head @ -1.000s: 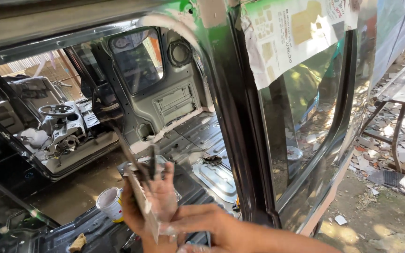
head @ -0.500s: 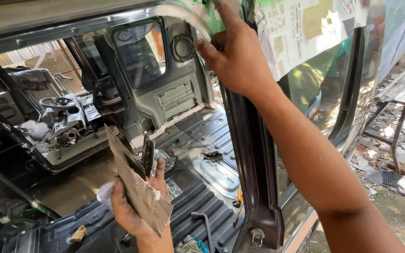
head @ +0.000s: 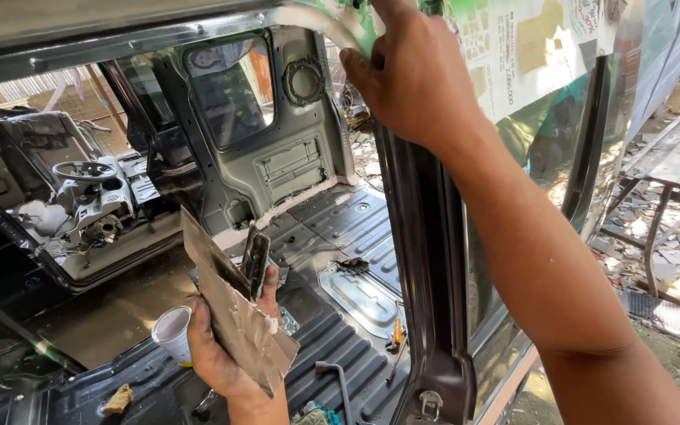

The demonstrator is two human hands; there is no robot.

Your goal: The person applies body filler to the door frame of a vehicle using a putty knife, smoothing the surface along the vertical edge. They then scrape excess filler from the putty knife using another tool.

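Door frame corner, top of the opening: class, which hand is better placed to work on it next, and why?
Probably the right hand: it is already raised at the door frame corner. The left hand is low, its grip full with a metal plate and a dark scraper.

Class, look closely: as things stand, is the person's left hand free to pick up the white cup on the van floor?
Probably not. The left hand is right beside the white cup, but it already grips a cardboard piece and a dark tool, so no fingers look free.

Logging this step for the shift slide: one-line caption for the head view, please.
Left hand holds a smeared grey board and dark scraper; right hand presses the stripped van's upper door frame.
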